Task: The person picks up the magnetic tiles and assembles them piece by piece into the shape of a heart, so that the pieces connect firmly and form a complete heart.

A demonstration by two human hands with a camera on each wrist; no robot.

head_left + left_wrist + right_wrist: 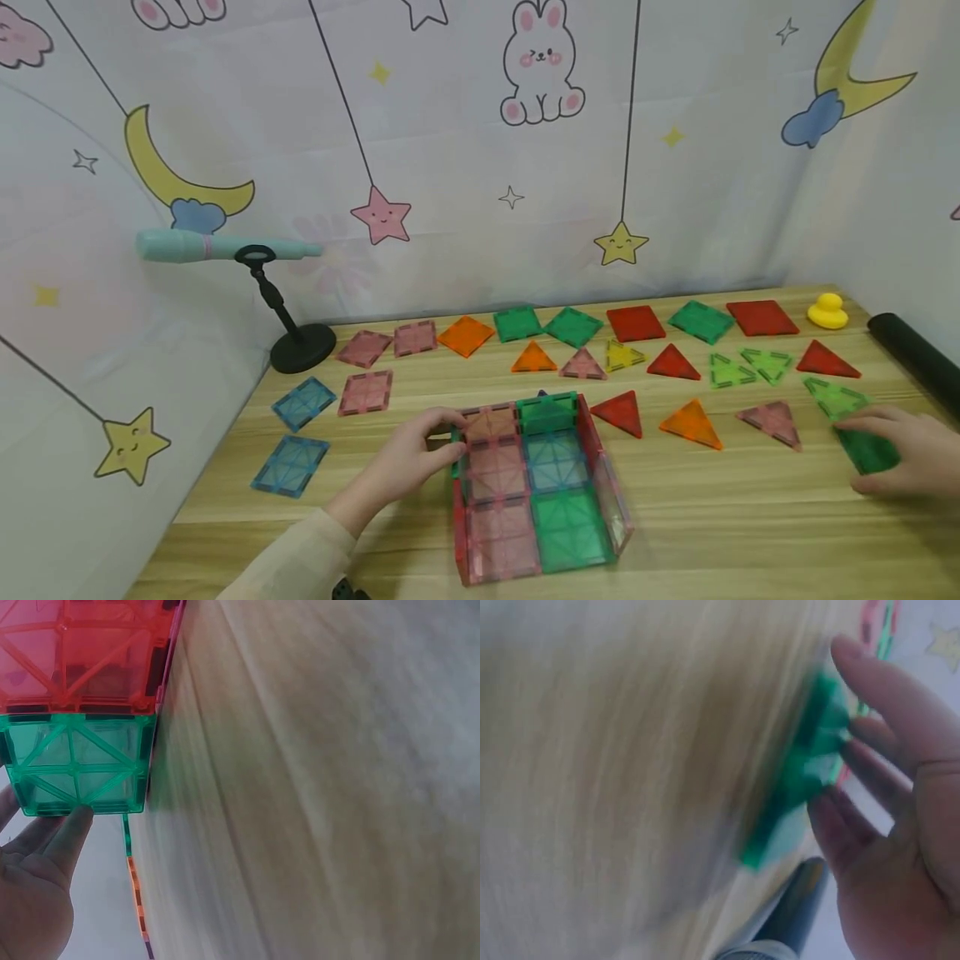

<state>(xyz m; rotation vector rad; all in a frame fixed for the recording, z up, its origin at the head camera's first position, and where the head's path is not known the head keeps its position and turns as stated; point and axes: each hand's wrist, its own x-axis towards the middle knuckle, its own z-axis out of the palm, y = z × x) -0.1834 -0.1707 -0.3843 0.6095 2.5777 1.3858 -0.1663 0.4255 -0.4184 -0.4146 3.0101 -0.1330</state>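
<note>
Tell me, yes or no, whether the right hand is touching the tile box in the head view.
No: the right hand is at a green tile, with bare tabletop between it and the tile box.

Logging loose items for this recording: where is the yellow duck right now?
In the head view, the yellow duck sits at the far right, between a red square and a black tube, beyond the right hand.

A turquoise tube [223, 248] was held by a black stand [303, 347]; a duck [827, 314] (yellow) was seen near a black cylinder [917, 365].
</note>
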